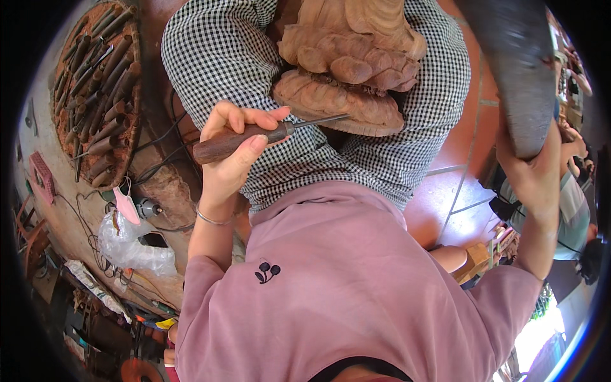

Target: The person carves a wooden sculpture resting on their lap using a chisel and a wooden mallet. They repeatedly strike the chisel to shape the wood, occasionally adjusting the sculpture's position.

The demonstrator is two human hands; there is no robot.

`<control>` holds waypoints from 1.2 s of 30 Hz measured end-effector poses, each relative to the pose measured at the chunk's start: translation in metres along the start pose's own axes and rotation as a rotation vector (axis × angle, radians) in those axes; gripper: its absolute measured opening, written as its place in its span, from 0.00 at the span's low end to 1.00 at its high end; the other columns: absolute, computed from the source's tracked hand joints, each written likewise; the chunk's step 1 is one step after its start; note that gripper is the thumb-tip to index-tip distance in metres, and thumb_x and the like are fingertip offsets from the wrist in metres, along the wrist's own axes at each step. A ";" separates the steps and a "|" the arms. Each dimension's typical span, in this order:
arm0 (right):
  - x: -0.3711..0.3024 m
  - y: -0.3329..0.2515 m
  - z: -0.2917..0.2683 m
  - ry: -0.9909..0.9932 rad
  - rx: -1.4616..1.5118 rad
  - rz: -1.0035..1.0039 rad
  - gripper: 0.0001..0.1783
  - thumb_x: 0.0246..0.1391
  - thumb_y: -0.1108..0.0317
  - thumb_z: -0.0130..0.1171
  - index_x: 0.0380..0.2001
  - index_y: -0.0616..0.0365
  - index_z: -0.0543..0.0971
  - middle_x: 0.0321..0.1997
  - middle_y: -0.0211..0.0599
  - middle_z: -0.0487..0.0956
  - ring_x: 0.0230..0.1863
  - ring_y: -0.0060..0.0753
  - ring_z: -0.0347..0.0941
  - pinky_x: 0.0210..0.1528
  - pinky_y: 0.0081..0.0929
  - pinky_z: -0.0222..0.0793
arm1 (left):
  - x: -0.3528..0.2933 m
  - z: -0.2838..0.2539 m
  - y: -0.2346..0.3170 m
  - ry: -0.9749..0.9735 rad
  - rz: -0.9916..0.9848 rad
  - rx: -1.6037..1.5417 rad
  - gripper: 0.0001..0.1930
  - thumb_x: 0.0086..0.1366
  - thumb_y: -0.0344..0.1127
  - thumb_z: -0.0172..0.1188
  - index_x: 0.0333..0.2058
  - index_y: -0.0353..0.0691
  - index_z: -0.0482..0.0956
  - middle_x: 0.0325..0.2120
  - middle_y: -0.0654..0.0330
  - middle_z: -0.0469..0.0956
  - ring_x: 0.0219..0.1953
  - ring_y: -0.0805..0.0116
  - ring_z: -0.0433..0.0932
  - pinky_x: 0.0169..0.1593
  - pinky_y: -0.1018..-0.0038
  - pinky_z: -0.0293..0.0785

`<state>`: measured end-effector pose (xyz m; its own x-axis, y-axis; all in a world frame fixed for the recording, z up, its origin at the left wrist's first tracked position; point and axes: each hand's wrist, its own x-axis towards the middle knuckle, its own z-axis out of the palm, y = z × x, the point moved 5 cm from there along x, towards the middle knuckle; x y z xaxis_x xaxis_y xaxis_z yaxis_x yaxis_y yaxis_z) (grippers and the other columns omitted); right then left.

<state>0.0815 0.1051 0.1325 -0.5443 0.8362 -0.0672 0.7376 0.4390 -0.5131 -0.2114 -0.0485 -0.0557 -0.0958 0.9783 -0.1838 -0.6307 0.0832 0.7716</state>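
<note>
In my left hand (224,156) is a carving chisel (237,142), gripped by its dark wooden handle. Its thin metal shank points right, over the lower edge of a carved wooden piece (340,105). That carving, reddish-brown with rounded lumps and fine grooves, sits between my legs; its top runs out of view. Off to the right, my right hand (531,170) is closed around the narrow lower end of a large dark club-shaped mallet (519,70). The mallet is raised close to the camera, apart from the chisel, and its upper end is cut off.
A round tray (136,130) full of wooden-handled chisels lies at the left. Below it are a pink mask (126,205), a clear plastic bag (130,248), a power tool (150,209) and loose cables. Red floor tiles (439,207) show at right, with another person (576,213) beyond.
</note>
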 end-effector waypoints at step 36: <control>0.100 -0.127 0.110 -0.810 -0.304 -0.872 0.27 0.38 0.79 0.62 0.48 0.67 0.75 0.39 0.40 0.78 0.38 0.33 0.76 0.41 0.28 0.71 | 0.014 0.019 0.026 -0.136 -0.089 0.241 0.15 0.61 0.25 0.64 0.33 0.42 0.63 0.37 0.47 0.81 0.48 0.55 0.79 0.59 0.57 0.72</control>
<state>-0.1106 0.0964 0.0967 -0.9131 -0.1739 -0.3689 0.0063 0.8984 -0.4391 -0.2150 -0.0289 -0.0268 0.0658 0.9802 -0.1867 -0.4290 0.1967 0.8816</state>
